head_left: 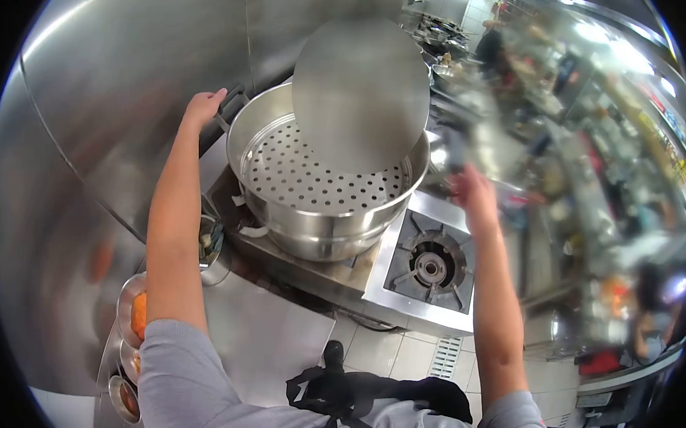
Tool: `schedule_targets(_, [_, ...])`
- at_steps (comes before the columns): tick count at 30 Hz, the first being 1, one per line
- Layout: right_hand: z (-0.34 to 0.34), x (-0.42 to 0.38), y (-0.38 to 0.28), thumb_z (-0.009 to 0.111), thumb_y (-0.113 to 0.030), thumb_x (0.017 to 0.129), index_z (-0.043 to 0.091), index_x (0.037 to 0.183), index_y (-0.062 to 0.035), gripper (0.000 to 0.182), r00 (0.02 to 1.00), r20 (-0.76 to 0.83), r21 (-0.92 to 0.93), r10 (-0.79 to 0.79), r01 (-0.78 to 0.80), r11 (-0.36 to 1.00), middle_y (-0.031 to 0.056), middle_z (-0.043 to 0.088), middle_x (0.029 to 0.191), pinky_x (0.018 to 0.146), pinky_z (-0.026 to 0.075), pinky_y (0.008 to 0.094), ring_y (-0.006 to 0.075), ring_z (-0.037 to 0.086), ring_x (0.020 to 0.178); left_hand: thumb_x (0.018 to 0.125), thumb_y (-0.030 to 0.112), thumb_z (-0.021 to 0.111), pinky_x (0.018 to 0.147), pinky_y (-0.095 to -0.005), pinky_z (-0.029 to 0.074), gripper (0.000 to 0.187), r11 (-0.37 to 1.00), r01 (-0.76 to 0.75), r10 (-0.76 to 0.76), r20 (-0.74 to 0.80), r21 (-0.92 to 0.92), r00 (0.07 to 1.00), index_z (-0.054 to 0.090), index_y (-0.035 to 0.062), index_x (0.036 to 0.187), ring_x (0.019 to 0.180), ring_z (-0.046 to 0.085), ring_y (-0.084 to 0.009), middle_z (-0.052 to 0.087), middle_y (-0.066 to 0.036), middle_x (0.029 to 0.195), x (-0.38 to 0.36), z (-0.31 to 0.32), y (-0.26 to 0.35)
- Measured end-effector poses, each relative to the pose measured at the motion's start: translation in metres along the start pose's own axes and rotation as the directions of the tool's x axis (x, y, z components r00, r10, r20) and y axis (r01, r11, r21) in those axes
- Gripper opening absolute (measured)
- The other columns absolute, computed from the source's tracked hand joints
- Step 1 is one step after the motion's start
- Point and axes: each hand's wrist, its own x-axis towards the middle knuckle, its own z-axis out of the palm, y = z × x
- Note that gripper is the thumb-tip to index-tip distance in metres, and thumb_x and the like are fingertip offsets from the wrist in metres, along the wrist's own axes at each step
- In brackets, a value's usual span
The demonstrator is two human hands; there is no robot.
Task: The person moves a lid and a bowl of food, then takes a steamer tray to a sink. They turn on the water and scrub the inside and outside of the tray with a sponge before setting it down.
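Note:
A large round stainless steel steamer pot [325, 231] stands on the stove, its perforated steamer tray [318, 177] showing inside. A smooth, blurred grey oval [361, 98] covers the pot's far part, and I cannot make out what lies behind it. At the pot's far left, my left hand [207, 107] is closed round a black side handle [232, 101]. My right hand [474, 193] is closed at a dark, blurred handle [455, 149] on the pot's right side. Its fingers are partly smeared.
A gas burner [431, 267] sits to the right of the pot. Bowls of orange food [139, 318] stand by my left arm, with a small brown-filled bowl [124, 398] nearer. A steel wall [88, 164] rises on the left. Blurred shelves and kitchenware fill the right.

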Motion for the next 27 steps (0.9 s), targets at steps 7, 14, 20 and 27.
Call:
schedule_targets(7, [0.021,0.026,-0.007,0.062,-0.039,0.091,0.062,0.086,-0.0100,0.029,0.988,-0.005,0.220,0.153,-0.149,0.964,-0.0022,0.053,0.069,0.050,0.035,0.0236,0.0076,0.048,0.058,0.077,0.053,0.068,0.069,-0.0383,0.049,0.062,0.997,-0.040,0.034,0.091,0.068,0.995,0.068,-0.0079,0.087,0.073,0.063,-0.0272,0.067,-0.020,0.079,0.006,-0.005,0.011])
schedule_targets(14, [-0.017,0.028,0.018,0.067,-0.026,0.088,0.061,0.101,-0.0065,0.024,0.980,-0.055,0.151,-0.193,0.200,0.968,0.0011,0.058,0.077,0.052,0.039,0.0264,0.0116,0.050,0.061,0.076,0.059,0.065,0.064,-0.0413,0.048,0.063,0.974,-0.223,0.222,-0.042,-0.027,0.974,0.070,-0.0037,0.075,0.067,0.064,-0.0299,0.065,-0.020,0.070,-0.024,-0.022,0.018])
schedule_targets(20, [-0.014,-0.077,-0.065,0.059,-0.033,0.094,0.058,0.103,-0.0073,0.027,0.965,-0.224,0.238,-0.133,0.187,0.953,0.0016,0.056,0.087,0.062,0.038,0.0265,0.0111,0.048,0.072,0.074,0.055,0.070,0.059,-0.0393,0.045,0.060,0.957,-0.240,0.249,0.037,-0.161,0.968,0.068,-0.0050,0.073,0.059,0.059,-0.0240,0.063,-0.016,0.064,-0.048,-0.033,0.058])
schedule_targets(27, [0.017,-0.204,-0.171,0.059,-0.031,0.095,0.058,0.110,-0.0097,0.026,0.916,-0.329,0.038,-0.231,0.258,0.966,0.0016,0.062,0.089,0.058,0.039,0.0240,0.0098,0.052,0.072,0.072,0.054,0.073,0.062,-0.0374,0.047,0.059,0.890,-0.178,0.267,0.164,-0.419,0.949,0.068,-0.0047,0.072,0.062,0.061,-0.0243,0.064,-0.016,0.065,-0.044,-0.049,0.063])
